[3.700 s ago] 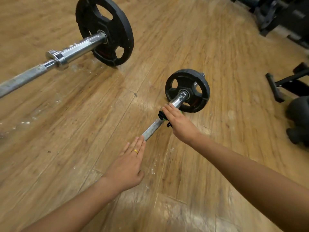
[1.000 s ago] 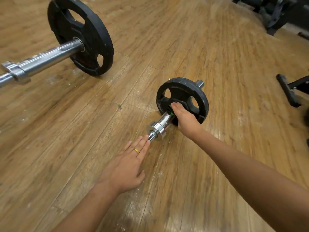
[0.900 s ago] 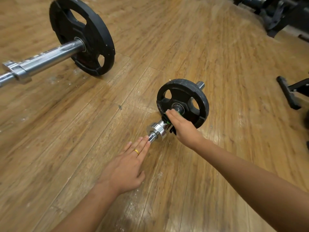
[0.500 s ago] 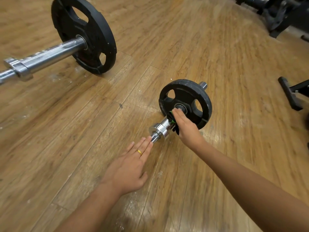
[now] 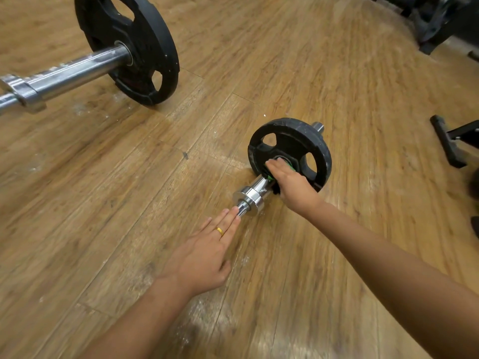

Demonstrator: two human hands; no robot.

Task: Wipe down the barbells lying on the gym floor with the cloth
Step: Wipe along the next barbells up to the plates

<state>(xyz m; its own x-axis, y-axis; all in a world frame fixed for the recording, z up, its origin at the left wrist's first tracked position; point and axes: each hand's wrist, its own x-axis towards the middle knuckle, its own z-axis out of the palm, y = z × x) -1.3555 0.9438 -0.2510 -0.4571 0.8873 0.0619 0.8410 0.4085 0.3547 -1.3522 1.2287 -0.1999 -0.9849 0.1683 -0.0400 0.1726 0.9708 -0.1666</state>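
A short chrome barbell (image 5: 252,195) lies on the wooden floor with a small black plate (image 5: 293,141) on its far end. My right hand (image 5: 293,187) grips a dark cloth with green edging (image 5: 269,176) around the sleeve, right against the plate's hub. My left hand (image 5: 204,252) lies flat over the bar's near part, fingers straight, fingertips beside the chrome collar. A second, longer barbell (image 5: 72,71) with a large black plate (image 5: 134,45) lies at the upper left.
Black gym equipment (image 5: 435,19) stands at the top right. A black bench foot (image 5: 451,141) reaches in from the right edge. White dusty smears mark the wood floor (image 5: 103,203) around the bars.
My right hand has slid the cloth along the sleeve back against the plate hub. The left hand has stayed flat on the bar. The view has shifted slightly.
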